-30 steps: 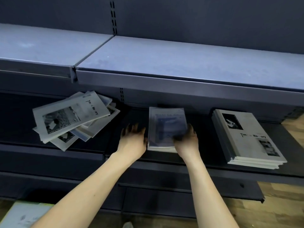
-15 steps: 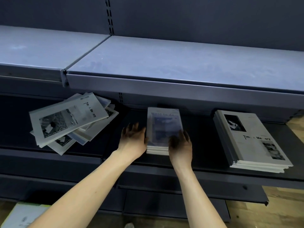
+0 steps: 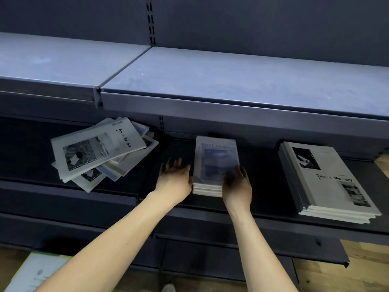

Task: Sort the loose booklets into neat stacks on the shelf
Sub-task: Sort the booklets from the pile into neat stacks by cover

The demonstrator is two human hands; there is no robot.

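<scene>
Since a moment ago, the right hand (image 3: 236,187) has slid from the right side of the middle stack (image 3: 215,165) onto its near right corner. The left hand (image 3: 174,179) has stayed by the stack's left side.

In the head view, the middle stack sits on the dark lower shelf (image 3: 265,186), right between the two hands. Its top booklet is bluish and has the words "want to do" on it. The left hand lies flat beside the stack with its fingers straight and spread, and its thumb side touches the stack's left edge. The right hand rests on the top booklet near the front corner. Its fingers look loose and laid flat, but it is dark and blurry there, so I cannot be sure if the thumb hooks the edge.

To the left lies a messy pile of loose booklets (image 3: 99,152), fanned out and crooked. The top one says "Time & Memory". To the right sits a tidy stack (image 3: 328,180) with the same title, well apart from the hands.

Above them is a grey upper shelf (image 3: 231,81). A pale box (image 3: 35,272) sits low at the left on the wooden floor (image 3: 362,270).
</scene>
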